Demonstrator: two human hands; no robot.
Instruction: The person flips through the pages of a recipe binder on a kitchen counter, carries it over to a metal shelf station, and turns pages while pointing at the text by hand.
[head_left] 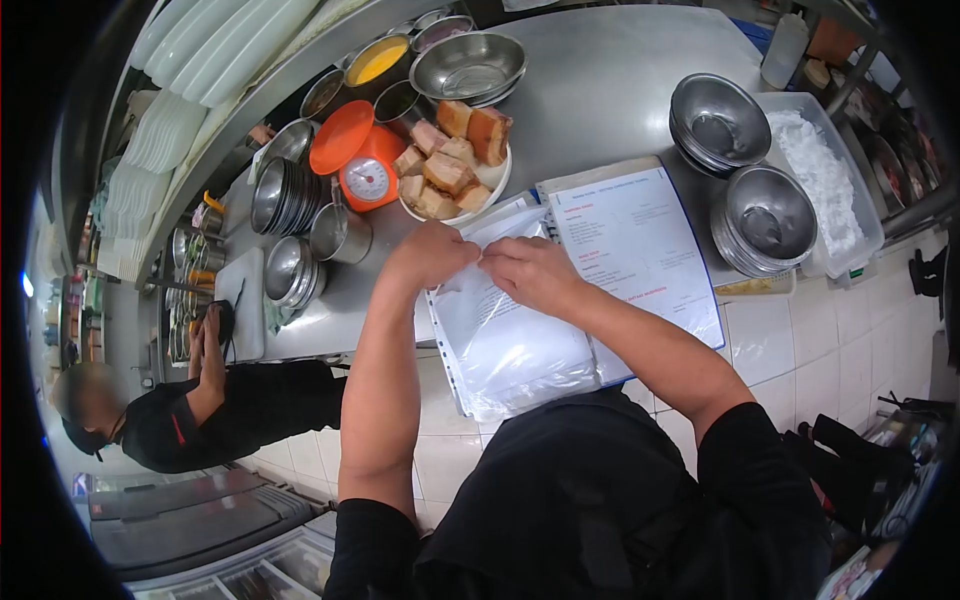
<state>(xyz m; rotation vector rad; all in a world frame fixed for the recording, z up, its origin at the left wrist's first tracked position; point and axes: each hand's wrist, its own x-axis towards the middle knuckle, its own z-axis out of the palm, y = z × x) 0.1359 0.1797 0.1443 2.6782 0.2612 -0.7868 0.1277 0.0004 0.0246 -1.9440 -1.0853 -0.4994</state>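
An open ring binder with a blue cover [721, 338] lies at the near edge of the grey metal worktop [610, 70], its lower part reaching out past that edge towards the person. On its left side is a stack of glossy clear plastic sleeves [525, 350] holding white paper; on its right, a printed page with red headings [640, 235].

The left hand [430, 255] and right hand [540, 278] meet near the top of the stack, fingers bunched, fingertips pinching the sleeve film or paper between them; which of the 2 is hidden. The right forearm crosses over the printed page.

The sleeves look light, limp and slippery, creasing easily, so a pinch at a top corner or along the free outer edge should suit; the whole binder would be heavier and floppy, better held under both covers. The pages' long axis runs away from the body, leaning slightly left at the far end, with the headings at the far side and the print upright to the person.

Just beyond sits a round white container of meat chunks [411, 212], with an orange dial scale [385, 150] beside it.
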